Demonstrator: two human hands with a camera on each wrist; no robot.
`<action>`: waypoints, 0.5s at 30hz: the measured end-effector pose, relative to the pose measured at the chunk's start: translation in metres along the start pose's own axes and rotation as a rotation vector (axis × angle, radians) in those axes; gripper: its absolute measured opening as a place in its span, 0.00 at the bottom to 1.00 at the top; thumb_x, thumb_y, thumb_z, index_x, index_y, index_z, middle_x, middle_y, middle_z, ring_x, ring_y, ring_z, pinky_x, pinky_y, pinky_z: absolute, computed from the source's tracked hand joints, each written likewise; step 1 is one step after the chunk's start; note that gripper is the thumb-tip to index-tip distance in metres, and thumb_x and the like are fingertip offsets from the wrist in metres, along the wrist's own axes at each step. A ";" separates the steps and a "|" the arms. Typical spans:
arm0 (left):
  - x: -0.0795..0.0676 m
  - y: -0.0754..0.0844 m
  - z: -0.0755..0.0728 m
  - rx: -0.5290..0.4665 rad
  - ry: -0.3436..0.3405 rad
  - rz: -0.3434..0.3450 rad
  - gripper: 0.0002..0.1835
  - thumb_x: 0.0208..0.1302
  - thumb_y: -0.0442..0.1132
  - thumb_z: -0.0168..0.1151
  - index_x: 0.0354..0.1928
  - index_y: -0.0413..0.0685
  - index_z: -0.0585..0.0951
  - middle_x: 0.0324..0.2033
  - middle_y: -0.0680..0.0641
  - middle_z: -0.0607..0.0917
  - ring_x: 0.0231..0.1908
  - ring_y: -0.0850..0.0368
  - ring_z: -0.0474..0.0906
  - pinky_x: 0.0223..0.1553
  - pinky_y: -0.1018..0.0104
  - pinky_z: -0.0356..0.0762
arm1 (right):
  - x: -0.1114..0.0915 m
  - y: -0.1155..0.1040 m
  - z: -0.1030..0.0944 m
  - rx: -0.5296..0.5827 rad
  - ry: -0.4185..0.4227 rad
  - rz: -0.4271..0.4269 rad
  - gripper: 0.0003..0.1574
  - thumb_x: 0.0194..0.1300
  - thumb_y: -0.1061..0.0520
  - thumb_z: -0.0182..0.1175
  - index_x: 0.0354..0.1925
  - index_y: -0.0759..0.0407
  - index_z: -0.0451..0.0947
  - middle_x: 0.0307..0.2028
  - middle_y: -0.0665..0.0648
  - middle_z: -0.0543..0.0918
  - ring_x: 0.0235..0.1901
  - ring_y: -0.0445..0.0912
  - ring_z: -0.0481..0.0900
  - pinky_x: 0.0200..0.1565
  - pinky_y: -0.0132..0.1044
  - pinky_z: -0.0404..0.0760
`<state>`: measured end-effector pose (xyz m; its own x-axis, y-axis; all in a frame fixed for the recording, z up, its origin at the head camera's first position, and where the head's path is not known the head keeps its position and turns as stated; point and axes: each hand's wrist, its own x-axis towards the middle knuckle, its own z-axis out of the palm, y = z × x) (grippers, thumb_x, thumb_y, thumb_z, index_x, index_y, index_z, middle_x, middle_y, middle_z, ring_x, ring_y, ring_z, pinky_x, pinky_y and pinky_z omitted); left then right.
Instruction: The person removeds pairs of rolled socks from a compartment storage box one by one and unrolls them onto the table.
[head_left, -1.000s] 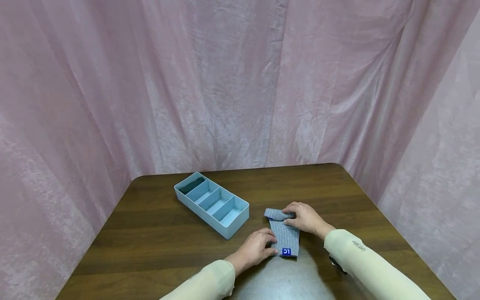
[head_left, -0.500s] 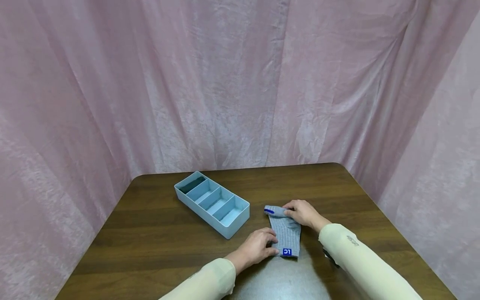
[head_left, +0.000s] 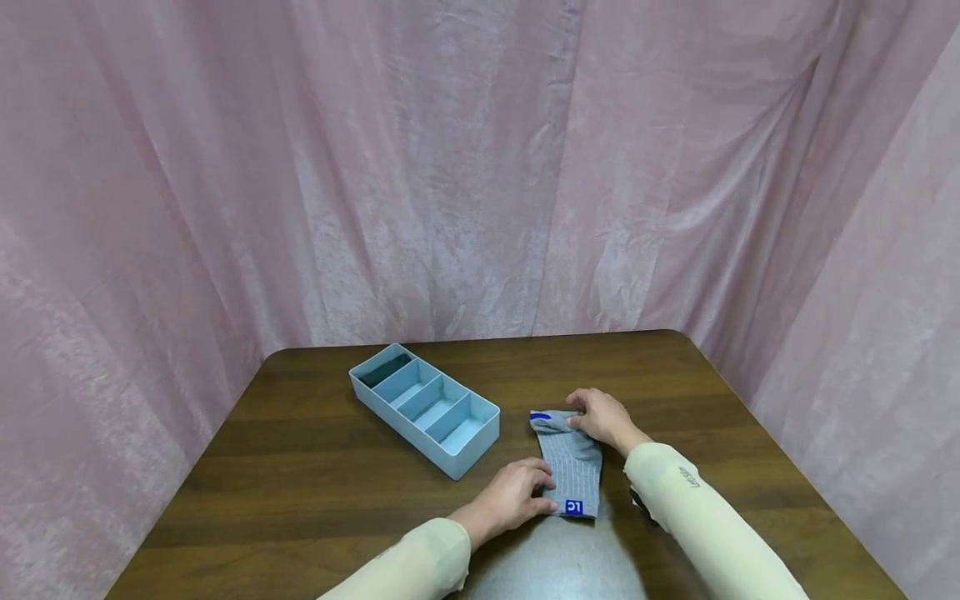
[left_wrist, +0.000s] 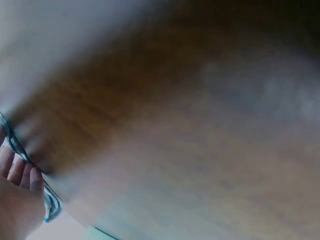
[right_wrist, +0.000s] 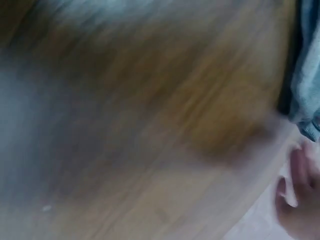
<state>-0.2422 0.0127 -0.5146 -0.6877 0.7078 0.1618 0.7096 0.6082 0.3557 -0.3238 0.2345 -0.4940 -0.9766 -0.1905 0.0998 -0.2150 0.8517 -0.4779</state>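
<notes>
A grey sock [head_left: 572,467] with thin pale stripes lies lengthwise on the table in the head view. Its near end bears a blue "LC" label [head_left: 574,507], and a blue strip [head_left: 540,416] shows at its bunched far end. The left hand [head_left: 512,495] rests at the sock's left edge near the label, fingers and thumb loosely spread. Beside the far end is the right hand [head_left: 604,418], its thumb at the fabric and its fingers apart. In the right wrist view the right hand's fingers [right_wrist: 299,167] sit just off the sock [right_wrist: 307,85].
Left of the sock stands a light blue divided box [head_left: 420,437], set at an angle. A dark rolled item [head_left: 386,372] lies in its far-left compartment. The brown wooden table [head_left: 300,467] ends at pink curtains [head_left: 465,167] behind and at both sides.
The right hand has shifted a little away from the body and to the left, loosening its fingers. The sock's folded far end has turned and flattened, showing a blue strip. The left hand stays put.
</notes>
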 end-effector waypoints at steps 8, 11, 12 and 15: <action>-0.001 -0.002 0.001 0.008 0.030 0.027 0.13 0.59 0.45 0.73 0.43 0.47 0.88 0.49 0.51 0.83 0.52 0.61 0.78 0.55 0.70 0.72 | -0.005 0.000 0.004 -0.268 0.061 -0.256 0.09 0.64 0.59 0.65 0.43 0.53 0.88 0.42 0.52 0.84 0.47 0.53 0.80 0.45 0.52 0.73; -0.001 -0.002 0.001 0.009 0.027 0.024 0.13 0.60 0.45 0.72 0.43 0.47 0.88 0.49 0.51 0.83 0.53 0.61 0.78 0.56 0.70 0.72 | -0.007 0.003 0.003 -0.303 0.022 -0.295 0.13 0.67 0.56 0.62 0.47 0.55 0.87 0.44 0.54 0.84 0.48 0.54 0.80 0.45 0.52 0.73; -0.001 -0.002 0.001 0.010 0.023 0.021 0.13 0.60 0.46 0.72 0.44 0.47 0.88 0.50 0.51 0.83 0.53 0.61 0.78 0.56 0.70 0.72 | -0.007 0.004 0.002 -0.299 0.003 -0.294 0.14 0.67 0.55 0.62 0.49 0.55 0.87 0.45 0.54 0.84 0.49 0.54 0.80 0.45 0.53 0.73; -0.001 -0.001 0.001 0.010 0.011 0.011 0.13 0.61 0.46 0.72 0.44 0.48 0.88 0.50 0.52 0.83 0.53 0.62 0.77 0.56 0.70 0.72 | -0.006 0.007 0.000 -0.257 -0.046 -0.274 0.17 0.67 0.52 0.63 0.51 0.57 0.86 0.47 0.55 0.83 0.50 0.55 0.80 0.49 0.55 0.73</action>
<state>-0.2419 0.0118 -0.5158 -0.6818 0.7101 0.1759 0.7183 0.6045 0.3443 -0.3191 0.2415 -0.4975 -0.8826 -0.4452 0.1512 -0.4685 0.8597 -0.2034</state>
